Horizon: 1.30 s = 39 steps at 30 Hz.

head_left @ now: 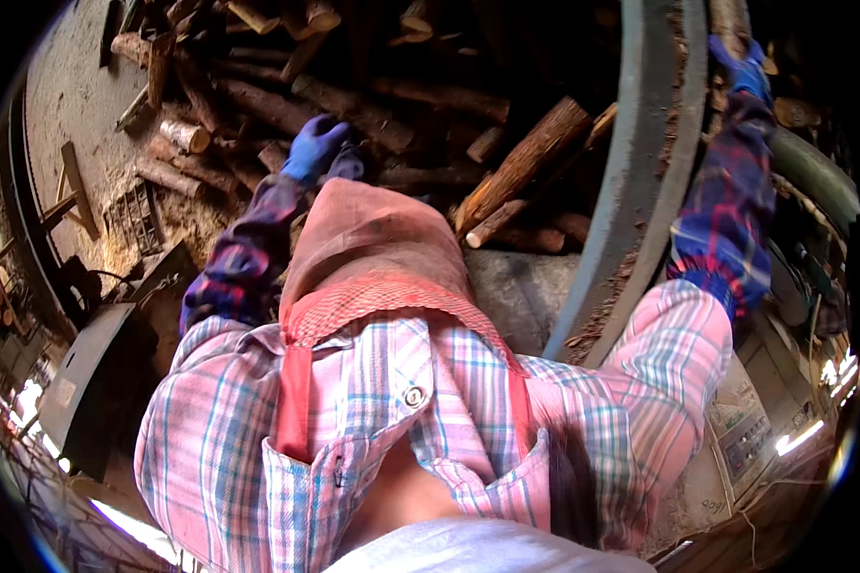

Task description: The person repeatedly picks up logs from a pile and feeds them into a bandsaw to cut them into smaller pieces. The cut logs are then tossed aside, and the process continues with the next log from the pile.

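My left hand, in a blue glove with a dark plaid sleeve cover, reaches down onto a pile of rough brown logs. Its fingers curl over the wood, and their grip is hidden. My right hand, also in a blue glove, is raised at the upper right beside a wide curved grey metal rim, close to a log end. Whether it grips anything is unclear. One thick split log leans toward the rim. A reddish apron over my pink plaid shirt hides the ground below.
Loose logs and short planks lie scattered on the dusty floor at left. A dark metal box stands at lower left, and a grey machine cabinet with panels at lower right. A green pipe runs along the right.
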Each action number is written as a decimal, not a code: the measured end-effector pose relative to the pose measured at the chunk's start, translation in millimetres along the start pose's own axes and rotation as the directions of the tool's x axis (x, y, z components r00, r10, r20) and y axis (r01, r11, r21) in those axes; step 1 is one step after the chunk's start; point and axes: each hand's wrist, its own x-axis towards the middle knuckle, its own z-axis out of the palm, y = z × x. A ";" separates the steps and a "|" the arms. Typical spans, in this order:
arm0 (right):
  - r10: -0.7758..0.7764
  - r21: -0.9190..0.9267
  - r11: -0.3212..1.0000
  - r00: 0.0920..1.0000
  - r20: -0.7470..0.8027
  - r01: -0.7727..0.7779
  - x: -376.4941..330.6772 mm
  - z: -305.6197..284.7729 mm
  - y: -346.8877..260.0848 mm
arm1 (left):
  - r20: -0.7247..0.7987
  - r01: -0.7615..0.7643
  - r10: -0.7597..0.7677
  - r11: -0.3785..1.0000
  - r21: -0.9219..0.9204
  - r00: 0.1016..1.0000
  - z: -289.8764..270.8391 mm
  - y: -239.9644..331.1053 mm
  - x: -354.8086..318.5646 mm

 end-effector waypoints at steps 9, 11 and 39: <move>-0.219 0.561 0.799 0.974 -0.061 0.215 -299.1 112.0 -161.4 | 0.298 0.328 -0.249 0.910 -0.254 0.921 111.1 9.2 -19.7; -0.035 0.553 0.817 0.943 0.330 -0.163 -372.8 205.3 -115.4 | 0.368 0.352 -0.249 0.903 -0.246 0.896 117.7 2.7 -30.4; -0.059 0.120 -0.823 0.293 0.954 -0.555 -624.8 130.5 -68.2 | 0.529 0.581 -0.433 0.801 -0.146 0.730 115.5 14.7 -66.9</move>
